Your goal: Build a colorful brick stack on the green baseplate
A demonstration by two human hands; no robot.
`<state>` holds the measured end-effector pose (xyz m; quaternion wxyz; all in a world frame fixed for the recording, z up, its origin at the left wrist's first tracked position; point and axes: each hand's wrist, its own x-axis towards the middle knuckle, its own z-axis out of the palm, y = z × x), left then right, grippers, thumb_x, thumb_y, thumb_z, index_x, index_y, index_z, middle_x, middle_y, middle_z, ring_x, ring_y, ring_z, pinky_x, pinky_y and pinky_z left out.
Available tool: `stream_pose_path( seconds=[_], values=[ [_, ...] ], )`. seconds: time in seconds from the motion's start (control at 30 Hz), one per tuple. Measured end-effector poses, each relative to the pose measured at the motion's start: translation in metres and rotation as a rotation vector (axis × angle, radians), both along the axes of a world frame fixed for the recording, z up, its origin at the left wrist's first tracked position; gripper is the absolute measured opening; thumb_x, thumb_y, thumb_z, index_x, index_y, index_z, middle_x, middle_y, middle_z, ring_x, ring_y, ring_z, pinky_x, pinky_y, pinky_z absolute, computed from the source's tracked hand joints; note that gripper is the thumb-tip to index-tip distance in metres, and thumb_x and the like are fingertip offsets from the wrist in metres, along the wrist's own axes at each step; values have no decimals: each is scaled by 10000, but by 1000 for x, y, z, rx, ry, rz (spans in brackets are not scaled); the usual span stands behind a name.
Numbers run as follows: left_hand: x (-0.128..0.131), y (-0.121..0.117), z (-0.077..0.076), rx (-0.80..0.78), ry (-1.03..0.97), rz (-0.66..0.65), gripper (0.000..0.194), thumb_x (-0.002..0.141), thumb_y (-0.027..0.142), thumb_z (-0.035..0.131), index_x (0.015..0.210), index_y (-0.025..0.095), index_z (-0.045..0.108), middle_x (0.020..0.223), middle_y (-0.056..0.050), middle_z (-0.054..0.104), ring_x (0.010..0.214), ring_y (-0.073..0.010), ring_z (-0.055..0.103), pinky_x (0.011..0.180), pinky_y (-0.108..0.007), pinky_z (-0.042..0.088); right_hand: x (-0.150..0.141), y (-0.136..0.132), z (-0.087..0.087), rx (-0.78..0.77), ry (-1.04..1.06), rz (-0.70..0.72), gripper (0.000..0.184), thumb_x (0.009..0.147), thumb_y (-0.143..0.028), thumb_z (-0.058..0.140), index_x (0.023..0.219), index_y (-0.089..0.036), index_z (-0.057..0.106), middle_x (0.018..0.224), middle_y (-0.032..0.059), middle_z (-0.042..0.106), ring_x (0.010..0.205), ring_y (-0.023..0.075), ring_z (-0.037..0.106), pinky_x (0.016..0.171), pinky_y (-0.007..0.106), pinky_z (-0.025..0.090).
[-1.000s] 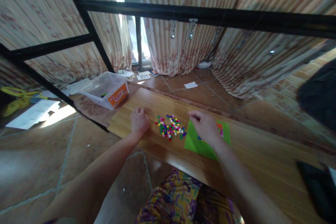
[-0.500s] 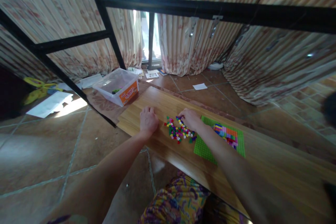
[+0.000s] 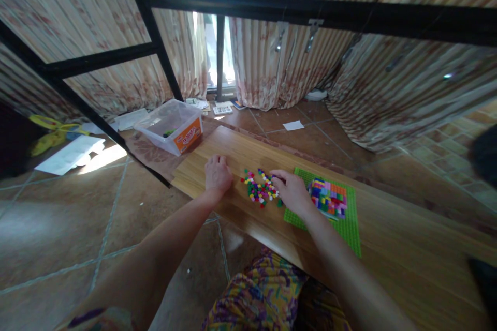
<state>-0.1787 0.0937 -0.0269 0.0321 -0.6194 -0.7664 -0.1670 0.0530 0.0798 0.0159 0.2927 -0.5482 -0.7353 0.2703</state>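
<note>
Loose small building bricks (image 3: 258,186) in many colours lie in a scattered pile on the wooden bench top. At the right side of this pile is my right hand (image 3: 293,191), fingers bent and drawn toward the thumb; whatever is between the tips is too small or hidden to make out. My left hand (image 3: 218,173) rests on the wood left of the pile, its fingers curled under and nothing visible in it. Beyond my right wrist lies a green baseplate (image 3: 351,217), partly covered by my forearm. A multicoloured block of joined bricks (image 3: 330,199) sits on it.
A clear plastic tub (image 3: 163,126) with an orange label stands past the bench's (image 3: 240,145) left end, a few green pieces inside. A black metal frame (image 3: 272,8) crosses in front of the curtains. Papers (image 3: 293,125) lie on the tiled floor.
My right hand has drawn back from the upper part of the pile, toward the right and nearer to me. My left hand stays in place. The view has shifted slightly.
</note>
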Motion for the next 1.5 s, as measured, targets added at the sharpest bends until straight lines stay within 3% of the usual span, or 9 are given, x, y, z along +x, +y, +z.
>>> stream_pose_path(
  seconds=[0.13,0.27,0.5,0.67,0.83,1.0,1.27,1.43,1.5],
  values=[
    [0,0,0,16,-1,-3,315,888,151,418,1099,139,651,1139,-146,633,1121,-291,561,932,-410,446,6,-14,-12,-56,116,-66,288,862,-289,527,1000,-191,760,836,46,769,771,200,703,760,321,532],
    [0,-1,0,19,1,-5,332,895,154,402,1114,138,651,1143,-150,631,1117,-294,561,923,-415,451,8,-18,-19,-46,106,-143,307,869,-302,515,1005,-187,765,849,52,773,794,213,708,759,328,532],
    [0,-1,1,25,-8,-2,316,889,154,417,1098,128,652,1141,-154,626,1113,-291,557,931,-415,450,9,-19,-15,9,-226,-102,268,901,-211,529,1009,-245,772,1012,50,782,967,211,713,884,305,498],
    [0,-1,0,23,2,0,309,888,159,425,1098,143,652,1146,-146,628,1124,-291,555,927,-407,450,7,-22,-12,26,-370,-80,246,899,-211,561,1027,-239,770,991,69,781,919,222,719,849,302,496],
    [0,0,0,11,5,2,324,893,147,407,1109,142,648,1152,-149,628,1125,-294,559,926,-412,451,10,-26,-11,46,-289,-146,216,868,-256,622,1036,-253,757,876,31,785,827,203,725,772,281,503],
    [-2,2,-1,16,18,4,316,892,155,410,1091,137,655,1151,-154,629,1125,-299,561,925,-413,452,15,-31,-12,61,-227,-119,240,915,-232,541,982,-251,770,983,35,781,907,191,715,833,278,495],
    [-2,3,-2,15,32,5,318,894,168,410,1091,136,658,1143,-161,631,1114,-303,570,914,-415,460,11,-34,-12,13,-244,-104,281,897,-164,519,1016,-224,767,990,68,766,904,199,698,856,295,481],
    [-2,2,-1,21,37,5,319,887,168,416,1092,143,659,1133,-152,629,1114,-298,571,906,-404,462,20,-48,-6,0,65,-136,170,845,-261,597,821,-210,757,861,52,761,794,198,686,773,310,506],
    [-2,2,0,22,38,5,322,886,167,415,1091,141,662,1136,-155,630,1107,-300,571,904,-407,463,27,-62,-6,-48,216,-180,177,827,-319,617,833,-207,754,841,50,758,753,197,683,727,315,523]
  ],
)
